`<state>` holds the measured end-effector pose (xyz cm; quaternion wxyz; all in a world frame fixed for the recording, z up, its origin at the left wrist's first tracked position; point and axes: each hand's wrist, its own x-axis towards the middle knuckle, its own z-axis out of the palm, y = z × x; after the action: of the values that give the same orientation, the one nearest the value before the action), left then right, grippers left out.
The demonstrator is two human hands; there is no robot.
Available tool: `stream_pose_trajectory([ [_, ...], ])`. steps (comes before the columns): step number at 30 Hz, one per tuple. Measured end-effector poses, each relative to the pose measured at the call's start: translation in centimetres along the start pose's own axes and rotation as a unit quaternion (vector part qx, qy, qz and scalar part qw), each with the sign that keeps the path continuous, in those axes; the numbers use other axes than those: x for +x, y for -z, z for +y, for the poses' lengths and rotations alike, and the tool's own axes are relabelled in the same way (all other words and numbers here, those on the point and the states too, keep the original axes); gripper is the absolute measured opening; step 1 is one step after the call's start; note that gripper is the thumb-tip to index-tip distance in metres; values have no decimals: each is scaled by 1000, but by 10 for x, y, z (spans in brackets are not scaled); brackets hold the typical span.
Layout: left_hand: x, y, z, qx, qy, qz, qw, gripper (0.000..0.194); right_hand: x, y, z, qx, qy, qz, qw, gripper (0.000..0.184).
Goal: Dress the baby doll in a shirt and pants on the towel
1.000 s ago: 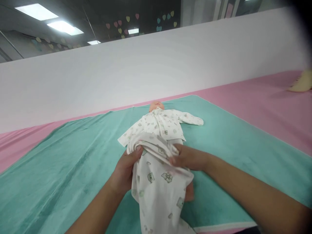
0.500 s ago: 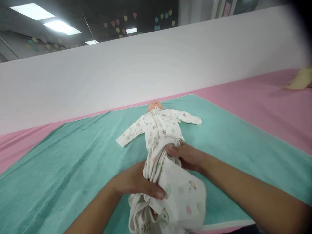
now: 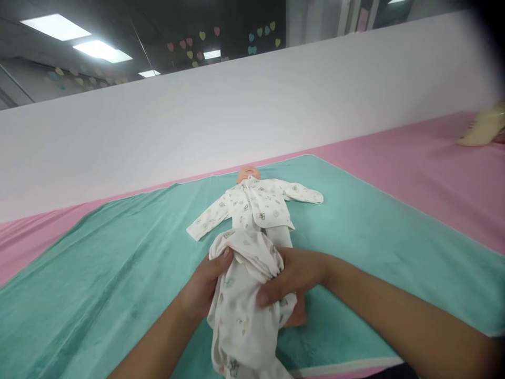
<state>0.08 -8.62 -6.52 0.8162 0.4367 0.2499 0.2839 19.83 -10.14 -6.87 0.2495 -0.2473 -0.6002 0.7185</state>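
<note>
A baby doll (image 3: 248,172) lies on its back on the teal blanket, dressed in a white printed jacket (image 3: 262,202) with both sleeves spread. White cloth also shows at its waist below the jacket hem. In front of its lower body I hold white printed baby pants (image 3: 244,316), bunched at the upper edge. My left hand (image 3: 207,281) grips the left side of that gathered edge, thumb on top. My right hand (image 3: 294,276) pinches the right side. A bare doll leg (image 3: 298,313) shows under my right hand; the other leg is hidden by the cloth.
The teal blanket (image 3: 118,252) lies over a pink sheet (image 3: 414,158) that reaches a low white wall (image 3: 158,131). Dark glass with heart stickers rises above the wall. A blurred pale yellow object (image 3: 481,129) sits at the far right.
My left hand has moved up to the gathered edge, and my right hand has shifted slightly lower. The pants have swung left, uncovering a doll leg and the jacket's hem.
</note>
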Motion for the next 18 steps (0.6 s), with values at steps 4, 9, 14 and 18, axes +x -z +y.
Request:
stream_pose_trajectory([
  [4,2,6,0,53,-8,-36,998,56,5,5,3,151,125,130,972,36],
  [9,6,9,4,159,11,-42,986,64,11,6,6,222,148,145,953,35],
  [14,6,4,5,24,-58,32,998,48,8,7,8,198,111,85,970,36],
  [18,7,0,4,-43,-61,56,996,45,5,9,4,120,84,37,989,35],
])
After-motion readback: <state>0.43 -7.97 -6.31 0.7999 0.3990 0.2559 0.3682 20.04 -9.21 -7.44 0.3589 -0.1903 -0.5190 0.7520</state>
